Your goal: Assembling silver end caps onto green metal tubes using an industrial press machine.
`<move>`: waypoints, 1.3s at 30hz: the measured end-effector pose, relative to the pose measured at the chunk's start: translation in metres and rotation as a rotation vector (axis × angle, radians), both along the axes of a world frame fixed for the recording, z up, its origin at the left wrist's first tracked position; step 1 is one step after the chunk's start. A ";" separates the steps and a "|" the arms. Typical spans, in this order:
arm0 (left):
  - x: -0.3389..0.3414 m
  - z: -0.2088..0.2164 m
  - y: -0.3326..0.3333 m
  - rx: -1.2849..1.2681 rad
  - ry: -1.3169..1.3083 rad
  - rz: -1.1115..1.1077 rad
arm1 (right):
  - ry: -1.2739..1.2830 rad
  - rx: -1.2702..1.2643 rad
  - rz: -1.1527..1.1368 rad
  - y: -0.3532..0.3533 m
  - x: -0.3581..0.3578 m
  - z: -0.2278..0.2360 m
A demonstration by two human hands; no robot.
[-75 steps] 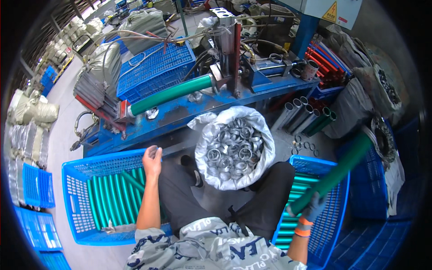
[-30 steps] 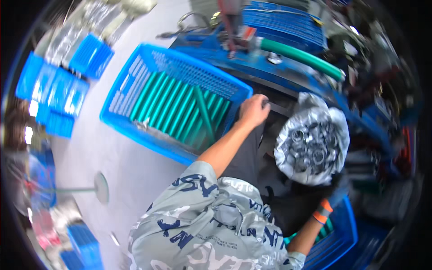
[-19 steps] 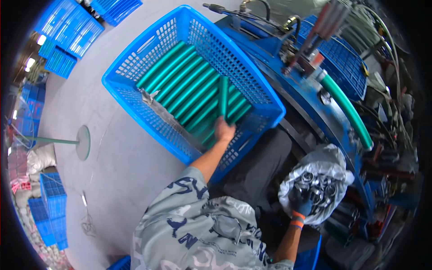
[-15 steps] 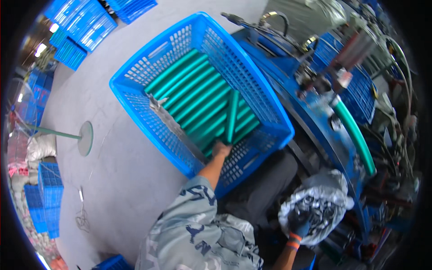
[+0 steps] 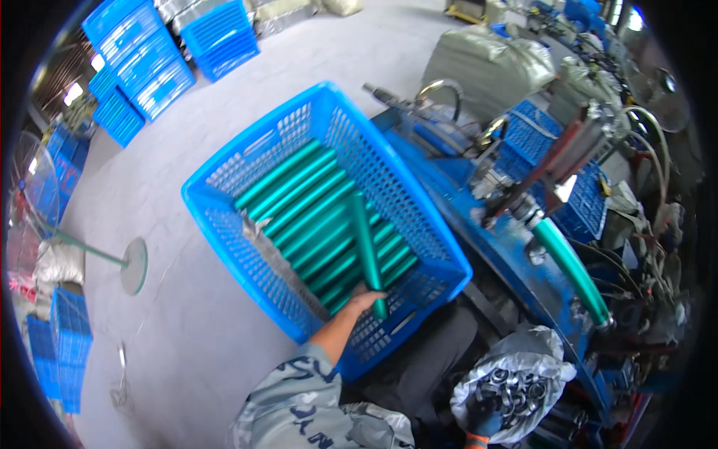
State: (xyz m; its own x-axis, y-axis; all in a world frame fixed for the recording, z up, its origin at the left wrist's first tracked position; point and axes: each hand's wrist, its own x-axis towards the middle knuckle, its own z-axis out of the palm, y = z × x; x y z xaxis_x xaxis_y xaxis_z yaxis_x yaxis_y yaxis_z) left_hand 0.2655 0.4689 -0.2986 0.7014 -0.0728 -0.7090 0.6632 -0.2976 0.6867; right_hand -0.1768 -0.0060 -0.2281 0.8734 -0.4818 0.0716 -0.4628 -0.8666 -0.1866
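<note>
— Green tube (image 5: 366, 251), where is it now?

— It lies slanted on top of the other green tubes (image 5: 314, 213) inside the big blue basket (image 5: 224, 247), which stands on the grey floor (image 5: 164, 314) to the left of the blue machine bench (image 5: 479, 247). The left hand (image 5: 364, 299) is closed around the near end of this tube, at the near wall of the basket.

— What else is in that basket?

— Many green tubes of the same kind, lying side by side in neat rows. They fill most of the bottom.

— And the right hand?

— The right hand (image 5: 485, 423), in a dark glove, is in the silver plastic bag (image 5: 516, 359) at the near right. This bag holds many small metal rings (image 5: 516, 385). The view is poor there, so I cannot tell if the fingers are closed on something.

— Other containers?

— Stacks of smaller blue crates (image 5: 157, 60) stand far left on the floor. One more green tube (image 5: 572, 269) sticks out from the machine on the bench.
</note>
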 end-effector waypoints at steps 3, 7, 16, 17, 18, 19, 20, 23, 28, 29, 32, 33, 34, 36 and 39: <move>-0.024 0.031 -0.019 -0.271 -0.240 0.183 | -0.082 0.043 0.083 -0.002 -0.030 0.021; -0.030 0.140 -0.026 -0.339 -0.434 0.389 | -0.216 0.007 0.084 0.009 -0.004 0.075; -0.091 0.338 -0.135 -0.179 -1.059 -0.194 | -0.266 0.515 -0.269 -0.013 -0.063 0.096; -0.114 0.356 -0.154 -0.084 -1.149 -0.295 | -0.390 0.495 -0.309 -0.015 -0.066 0.095; -0.131 0.364 -0.163 -0.018 -1.191 -0.395 | -0.513 0.471 -0.344 -0.018 -0.066 0.097; -0.149 0.373 -0.178 0.035 -1.243 -0.485 | -0.586 0.522 -0.337 -0.024 -0.071 0.113; -0.165 0.384 -0.194 0.088 -1.296 -0.576 | -0.536 0.530 -0.391 -0.031 -0.076 0.097; -0.217 0.415 -0.223 0.166 -1.352 -0.764 | -0.652 0.628 -0.458 -0.042 -0.081 0.118; -0.272 0.432 -0.266 0.232 -1.286 -1.059 | -1.034 1.004 -0.444 -0.059 -0.095 0.101; -0.271 0.428 -0.269 0.236 -1.289 -1.101 | -1.064 1.190 -0.404 -0.064 -0.102 0.131; -0.292 0.438 -0.308 0.186 -1.336 -1.169 | -0.916 0.798 -0.124 -0.101 -0.121 0.104; -0.298 0.443 -0.310 0.196 -1.342 -1.192 | -1.265 1.533 -0.141 -0.092 -0.107 0.130; -0.302 0.451 -0.312 0.205 -1.345 -1.212 | -1.519 2.130 -0.108 -0.079 -0.119 0.155; -0.313 0.461 -0.319 0.179 -1.363 -1.262 | -1.504 2.096 -0.004 -0.077 -0.126 0.159; -0.312 0.471 -0.318 0.183 -1.422 -1.362 | -1.425 2.087 0.081 -0.062 -0.127 0.198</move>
State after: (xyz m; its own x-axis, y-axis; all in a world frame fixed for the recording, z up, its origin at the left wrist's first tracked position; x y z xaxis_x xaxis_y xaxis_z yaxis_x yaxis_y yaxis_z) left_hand -0.0469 0.1506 0.1725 0.2233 -0.9623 0.1555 -0.9294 -0.1621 0.3316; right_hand -0.3035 -0.0679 -0.0296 0.7640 -0.6430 0.0540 0.6057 0.6858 -0.4035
